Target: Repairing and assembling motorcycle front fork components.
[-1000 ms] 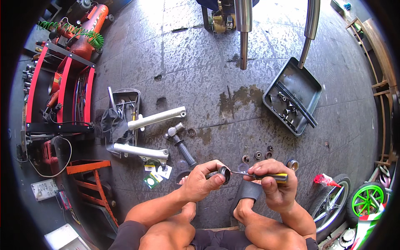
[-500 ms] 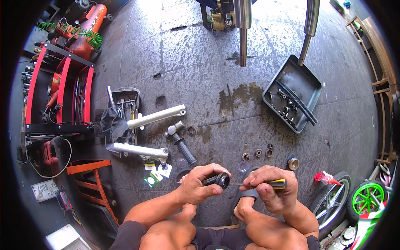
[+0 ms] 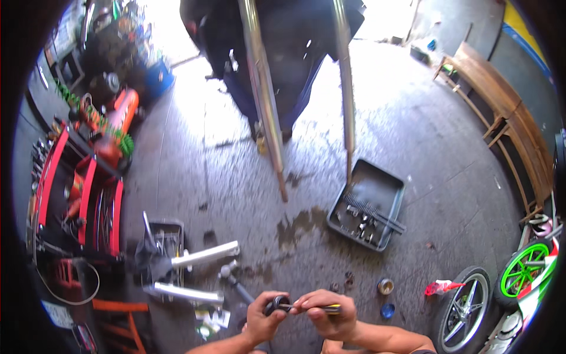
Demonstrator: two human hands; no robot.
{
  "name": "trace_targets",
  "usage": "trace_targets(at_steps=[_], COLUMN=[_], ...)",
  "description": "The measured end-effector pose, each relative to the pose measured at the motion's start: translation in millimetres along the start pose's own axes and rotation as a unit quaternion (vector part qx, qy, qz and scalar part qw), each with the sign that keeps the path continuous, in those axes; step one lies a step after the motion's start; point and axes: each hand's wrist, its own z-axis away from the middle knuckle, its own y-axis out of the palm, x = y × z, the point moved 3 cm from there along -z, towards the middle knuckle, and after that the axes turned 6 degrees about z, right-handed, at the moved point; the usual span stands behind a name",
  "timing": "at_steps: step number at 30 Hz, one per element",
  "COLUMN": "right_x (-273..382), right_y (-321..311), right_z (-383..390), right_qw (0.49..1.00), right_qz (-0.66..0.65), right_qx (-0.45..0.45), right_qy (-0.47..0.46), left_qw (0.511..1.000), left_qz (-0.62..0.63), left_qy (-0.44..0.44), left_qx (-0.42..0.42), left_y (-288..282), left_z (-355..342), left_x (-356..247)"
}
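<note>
My left hand (image 3: 257,318) is closed around a black cylindrical part (image 3: 275,304) with a round, open end facing right. In my right hand (image 3: 337,318) is a screwdriver (image 3: 332,308) with a yellow and black handle, its thin shaft pointing left. The shaft's tip meets the mouth of the black part; blur hides how far in it reaches. Just left of my hands, a grey-handled hammer-like tool (image 3: 236,284) lies on the floor. Beyond it are two silver fork legs (image 3: 206,255), resting on a tool tray (image 3: 168,229).
A black tray (image 3: 386,206) holds a long spring and small metal parts. Two fork tubes (image 3: 263,100) hang from a motorcycle ahead. To the right are a metal ring (image 3: 385,287), a blue cap (image 3: 387,311), a red bottle (image 3: 442,287) and a wheel (image 3: 466,310). A red tool rack (image 3: 85,203) stands left.
My view has tilted upward, so my hands sit lower in the picture and more of the motorcycle shows. Both hands keep their hold, with the screwdriver still at the black part.
</note>
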Motion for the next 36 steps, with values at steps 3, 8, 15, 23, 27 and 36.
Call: trace_targets(at_steps=[3,8,15,23,27,36], right_x=[12.2,17.6,-4.6,-5.0,-0.8,-27.7], right_y=[1.7,-3.6,-23.7,-27.1,-36.3,-58.5], right_z=[-5.4,-4.5,3.3,0.7,-3.0,6.2], right_qw=[0.986,0.982,0.991,0.989,0.980,0.955], right_qz=[0.165,0.188,0.057,0.058,0.123,0.174], right_qx=[0.014,-0.011,-0.023,-0.038,-0.045,-0.066], right_qy=[-0.026,0.006,0.115,0.131,0.148,0.231], left_qw=[0.994,0.994,0.997,0.980,0.965,0.953], left_qz=[-0.044,-0.092,0.026,0.153,0.222,0.225], left_qy=[0.099,0.057,-0.078,-0.127,-0.124,-0.202], left_qx=[-0.030,-0.035,-0.009,0.022,0.058,-0.032], left_y=[2.0,-2.8,-11.9,-12.7,-14.6,-56.6], left_z=[-1.8,-2.4,-5.6,-9.9,-13.9,-1.2], left_x=[-6.8,-8.1,9.9,14.9,0.1,-1.8])
